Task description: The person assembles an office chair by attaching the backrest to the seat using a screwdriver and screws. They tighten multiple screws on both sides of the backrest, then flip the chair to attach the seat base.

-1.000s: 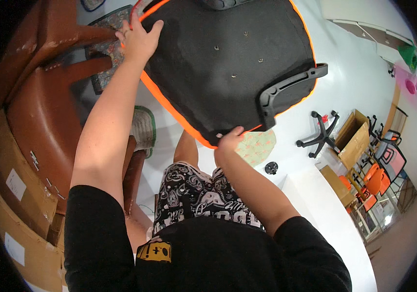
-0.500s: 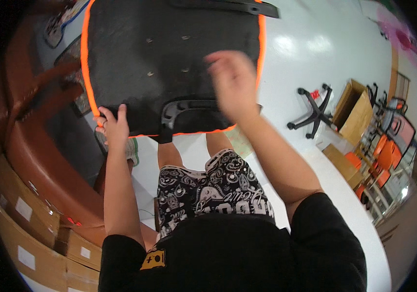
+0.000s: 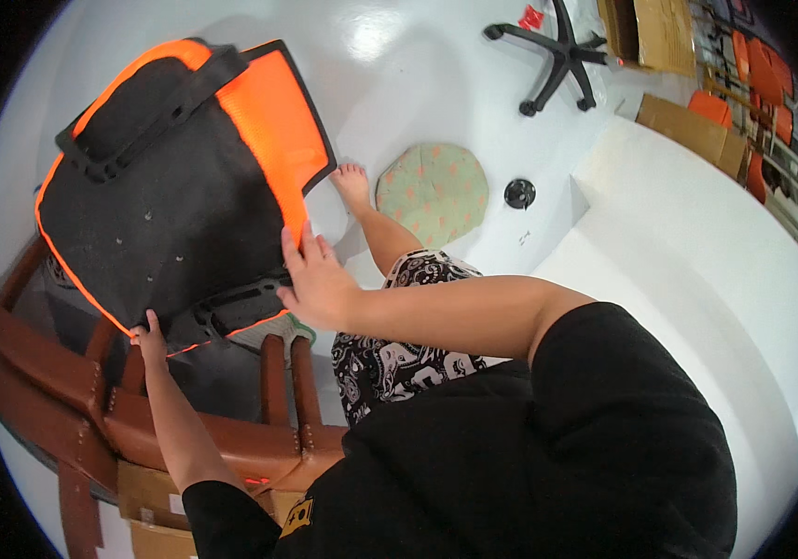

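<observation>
An upturned office chair seat [image 3: 166, 224], black underneath with orange edging, lies at the left with several small metal fittings on its underside. Black armrests are fixed to it: one armrest [image 3: 161, 116] at the far end and another armrest [image 3: 236, 306] close to me. Beyond its right edge shows an orange mesh backrest [image 3: 280, 116] with a black rim. My left hand [image 3: 149, 341] grips the near left corner, thumb on top. My right hand [image 3: 318, 282] rests with fingers spread against the orange right edge, beside the near armrest.
Below the seat is a brown leather-covered frame [image 3: 203, 424], with cardboard boxes [image 3: 152, 489] behind it. A round green cushion [image 3: 433, 196], a round black part [image 3: 519, 194] and a five-legged chair base [image 3: 562, 56] are on the white floor. Stacked orange chairs [image 3: 764, 70] stand far right.
My view has swung left. The chair seat has turned and tilted, bringing its orange backrest into sight. My right hand, blurred over the underside before, now touches the right edge. My left hand keeps its corner.
</observation>
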`<state>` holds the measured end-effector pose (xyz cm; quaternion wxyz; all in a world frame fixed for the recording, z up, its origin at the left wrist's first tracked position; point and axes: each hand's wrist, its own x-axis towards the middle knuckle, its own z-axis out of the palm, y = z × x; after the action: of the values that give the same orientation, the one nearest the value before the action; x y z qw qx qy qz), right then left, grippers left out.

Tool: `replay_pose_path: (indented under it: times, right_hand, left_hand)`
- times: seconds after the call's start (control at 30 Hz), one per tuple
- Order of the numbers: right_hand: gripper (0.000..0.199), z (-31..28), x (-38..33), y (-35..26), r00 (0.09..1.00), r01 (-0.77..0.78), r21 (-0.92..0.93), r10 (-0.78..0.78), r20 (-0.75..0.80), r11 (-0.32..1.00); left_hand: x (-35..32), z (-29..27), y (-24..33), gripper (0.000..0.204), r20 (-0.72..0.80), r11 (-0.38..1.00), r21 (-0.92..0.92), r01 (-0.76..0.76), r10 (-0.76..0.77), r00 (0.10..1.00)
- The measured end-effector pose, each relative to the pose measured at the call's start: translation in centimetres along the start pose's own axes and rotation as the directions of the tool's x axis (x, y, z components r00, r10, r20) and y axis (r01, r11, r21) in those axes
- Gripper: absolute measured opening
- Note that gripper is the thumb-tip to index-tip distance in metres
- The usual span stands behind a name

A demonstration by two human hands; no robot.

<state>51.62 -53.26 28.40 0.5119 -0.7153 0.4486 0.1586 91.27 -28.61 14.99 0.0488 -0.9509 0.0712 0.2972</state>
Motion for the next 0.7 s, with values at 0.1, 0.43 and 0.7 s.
replay_pose_path:
  times: [0.1, 0.43, 0.7]
  right_hand:
    - [0.08, 1.7, -0.2, 0.3, 0.998, -0.039, 0.021, 0.039, 0.04, 0.999]
    - [0.096, 10.5, -4.1, -0.8, 0.949, 0.047, 0.123, -0.083, 0.303, 0.991]
    - [0.096, 14.5, -1.3, -3.6, 0.491, -0.062, 0.173, -0.121, 0.863, 0.983]
  left_hand:
    - [0.0, -1.3, 1.0, 0.096, 0.164, 0.985, 0.109, 0.13, -0.147, 0.975]
    - [6.9, -5.1, 0.1, 0.093, 0.176, 0.985, 0.098, -0.144, 0.125, 0.976]
    - [6.5, -7.6, 8.8, 0.081, 0.12, 0.858, 0.093, -0.505, 0.494, 0.861]
